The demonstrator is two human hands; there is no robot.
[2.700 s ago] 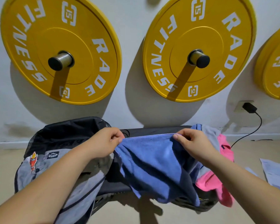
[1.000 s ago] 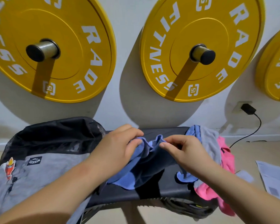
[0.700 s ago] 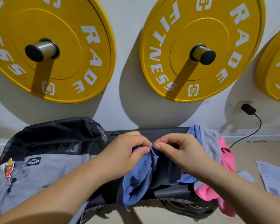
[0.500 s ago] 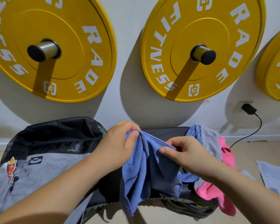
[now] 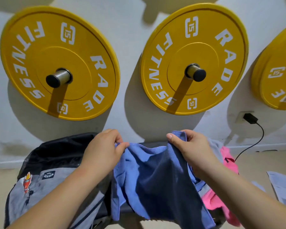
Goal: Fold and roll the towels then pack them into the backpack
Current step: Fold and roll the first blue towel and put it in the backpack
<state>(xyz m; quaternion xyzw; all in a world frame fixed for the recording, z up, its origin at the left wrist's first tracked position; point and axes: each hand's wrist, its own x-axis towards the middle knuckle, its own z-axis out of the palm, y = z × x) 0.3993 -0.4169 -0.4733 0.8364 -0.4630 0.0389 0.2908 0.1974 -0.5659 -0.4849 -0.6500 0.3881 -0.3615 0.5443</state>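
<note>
A blue towel (image 5: 155,179) hangs in front of me, held up by its top edge above a dark bench. My left hand (image 5: 104,149) pinches the towel's left corner. My right hand (image 5: 190,147) pinches its right corner, a short way apart, so the cloth sags between them. A grey and black backpack (image 5: 45,176) lies at the left on the bench, under my left forearm. To the right, behind my right wrist, a pile holds a grey towel (image 5: 215,144) and a pink towel (image 5: 228,159).
Two big yellow weight plates (image 5: 59,63) hang on pegs on the white wall just behind the bench, with a third at the right edge. A black charger (image 5: 250,118) sits in a wall socket, its cable running down. Papers (image 5: 282,184) lie on the floor at right.
My hands had come together with the towel's corners, and now they have drawn apart again and lifted, spreading the blue towel between them. The view has tilted up a little.
</note>
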